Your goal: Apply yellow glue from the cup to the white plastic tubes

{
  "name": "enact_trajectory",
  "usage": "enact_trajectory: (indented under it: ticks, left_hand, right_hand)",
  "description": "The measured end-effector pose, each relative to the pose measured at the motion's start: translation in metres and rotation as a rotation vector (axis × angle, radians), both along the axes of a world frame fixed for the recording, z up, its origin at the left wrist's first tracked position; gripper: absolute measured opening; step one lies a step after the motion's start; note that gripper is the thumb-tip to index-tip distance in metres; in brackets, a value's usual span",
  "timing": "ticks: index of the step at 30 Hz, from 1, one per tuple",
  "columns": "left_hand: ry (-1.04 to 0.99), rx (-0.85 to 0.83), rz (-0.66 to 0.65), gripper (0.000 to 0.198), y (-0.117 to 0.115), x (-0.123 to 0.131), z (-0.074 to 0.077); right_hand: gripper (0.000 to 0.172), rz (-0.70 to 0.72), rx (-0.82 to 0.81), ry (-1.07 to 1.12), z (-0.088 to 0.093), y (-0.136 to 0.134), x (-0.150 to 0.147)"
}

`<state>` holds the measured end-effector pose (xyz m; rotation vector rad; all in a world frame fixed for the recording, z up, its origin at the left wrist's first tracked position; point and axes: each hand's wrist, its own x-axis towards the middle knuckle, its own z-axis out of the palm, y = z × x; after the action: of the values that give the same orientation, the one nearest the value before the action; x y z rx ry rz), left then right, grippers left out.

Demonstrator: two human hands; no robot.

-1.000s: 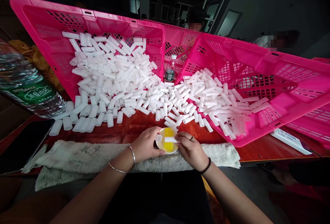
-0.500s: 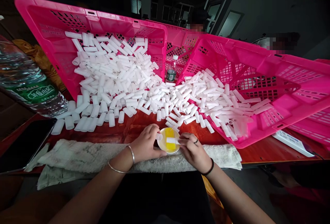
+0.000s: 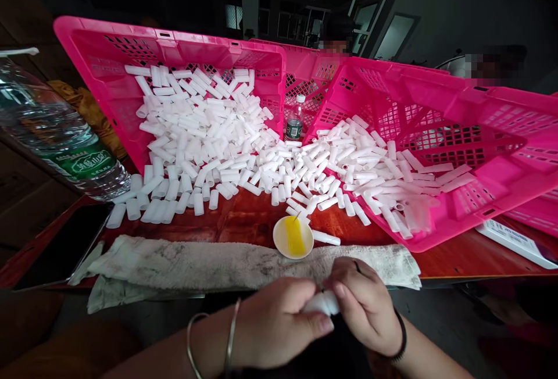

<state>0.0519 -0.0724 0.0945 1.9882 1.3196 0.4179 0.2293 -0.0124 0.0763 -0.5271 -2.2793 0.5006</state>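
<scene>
Close to my body, in front of the towel, my left hand [image 3: 290, 321] is closed round a short white plastic tube [image 3: 317, 304]. My right hand [image 3: 361, 303] is closed against the tube's other end, and its fingers cover most of what it grips. A joint shows between two white pieces there. Beyond my hands stands a small white dish [image 3: 279, 240] with a yellow rectangular piece [image 3: 295, 238] in it and a thin stick poking up. One narrow white tube [image 3: 326, 238] lies beside the dish on the right.
Two pink crates [image 3: 174, 36] [image 3: 449, 100] lie tipped, spilling many white tubes [image 3: 204, 129] onto the red table [image 3: 244, 216]. A folded towel [image 3: 183, 263] lines the front edge. A large water bottle [image 3: 82, 152] and a dark tablet-like slab [image 3: 65, 245] are left; a small bottle [image 3: 294, 120] stands between crates.
Both hands have left the dish and come down towards my body, now together at the white tube pieces. The narrow tube right of the dish now shows. The view has shifted slightly.
</scene>
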Motion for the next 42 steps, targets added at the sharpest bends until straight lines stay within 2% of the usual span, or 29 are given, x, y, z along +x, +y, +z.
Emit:
enact_trajectory:
  ticks: [2, 4, 6, 8, 9, 11, 12, 14, 15, 17, 19, 21, 23, 25, 27, 30, 32, 33, 35, 37, 40, 42]
  left_hand:
    - [-0.036, -0.074, 0.041, 0.018, -0.015, 0.025, -0.009]
    - [0.01, -0.037, 0.047, 0.021, -0.026, 0.043, -0.02]
    - [0.029, 0.07, -0.004, 0.041, -0.026, 0.042, -0.026]
    - [0.052, 0.24, 0.045, 0.066, -0.014, 0.014, -0.025]
    - [0.103, 0.311, 0.138, 0.065, -0.002, -0.009, -0.023]
    - [0.307, 0.405, 0.501, 0.047, 0.03, -0.066, -0.02]
    - [0.447, 0.401, 0.633, 0.044, 0.048, -0.095, -0.02]
    - [0.714, 0.201, 0.783, 0.04, 0.084, -0.143, -0.024]
    - [0.738, 0.153, 0.798, 0.037, 0.098, -0.159, -0.027]
    - [0.761, 0.083, 0.804, 0.031, 0.119, -0.174, -0.034]
    - [0.752, 0.053, 0.795, 0.03, 0.128, -0.172, -0.04]
    - [0.742, 0.022, 0.791, 0.033, 0.128, -0.164, -0.043]
    - [0.719, 0.003, 0.786, 0.039, 0.123, -0.155, -0.043]
    - [0.675, 0.009, 0.768, 0.044, 0.114, -0.147, -0.041]
    - [0.606, 0.051, 0.738, 0.045, 0.103, -0.138, -0.039]
    - [0.28, 0.083, 0.614, 0.044, 0.085, -0.121, -0.044]
    - [0.103, 0.037, 0.473, 0.043, 0.073, -0.11, -0.05]
    - [0.098, 0.02, 0.409, 0.042, 0.068, -0.105, -0.054]
    - [0.241, 0.038, 0.347, 0.039, 0.058, -0.096, -0.059]
    - [0.362, 0.102, 0.356, 0.033, 0.052, -0.088, -0.059]
    - [0.29, 0.134, 0.408, 0.02, 0.051, -0.078, -0.054]
    - [0.16, 0.138, 0.368, 0.014, 0.054, -0.07, -0.054]
  right_hand:
    - [0.026, -0.095, -0.013, -0.004, -0.001, -0.02, 0.003]
    - [0.029, -0.183, -0.056, -0.065, -0.004, -0.035, 0.014]
    - [0.031, -0.263, -0.1, -0.174, -0.006, -0.043, 0.039]
    - [0.032, -0.31, -0.127, -0.339, -0.006, -0.04, 0.074]
    - [0.031, -0.317, -0.125, -0.419, -0.006, -0.036, 0.092]
    - [0.027, -0.319, -0.083, -0.498, -0.005, -0.021, 0.116]
    - [0.024, -0.334, -0.054, -0.5, -0.006, -0.011, 0.119]
    - [0.024, -0.399, -0.036, -0.478, -0.011, 0.013, 0.105]
    - [0.024, -0.421, -0.038, -0.477, -0.015, 0.028, 0.09]
    - [0.024, -0.439, -0.087, -0.498, -0.025, 0.056, 0.05]
    - [0.02, -0.388, -0.121, -0.588, -0.034, 0.08, 0.016]
    - [0.013, -0.351, -0.142, -0.659, -0.039, 0.092, -0.001]
    - [0.012, -0.391, -0.147, -0.629, -0.037, 0.093, -0.001]
    - [0.011, -0.411, -0.192, -0.441, -0.031, 0.087, 0.008]
    - [0.009, -0.291, -0.299, -0.174, -0.029, 0.082, 0.015]
    - [0.011, -0.027, -0.408, 0.042, -0.039, 0.081, 0.01]
    - [0.017, 0.036, -0.357, 0.031, -0.051, 0.084, 0.001]
    - [0.018, 0.049, -0.301, 0.011, -0.057, 0.087, -0.004]
    - [0.015, 0.089, -0.18, -0.016, -0.065, 0.09, -0.008]
    - [0.013, 0.133, -0.117, -0.018, -0.069, 0.091, -0.007]
    - [0.022, 0.132, -0.206, -0.026, -0.069, 0.089, 0.0]
    - [0.027, 0.085, -0.302, -0.044, -0.069, 0.087, 0.003]
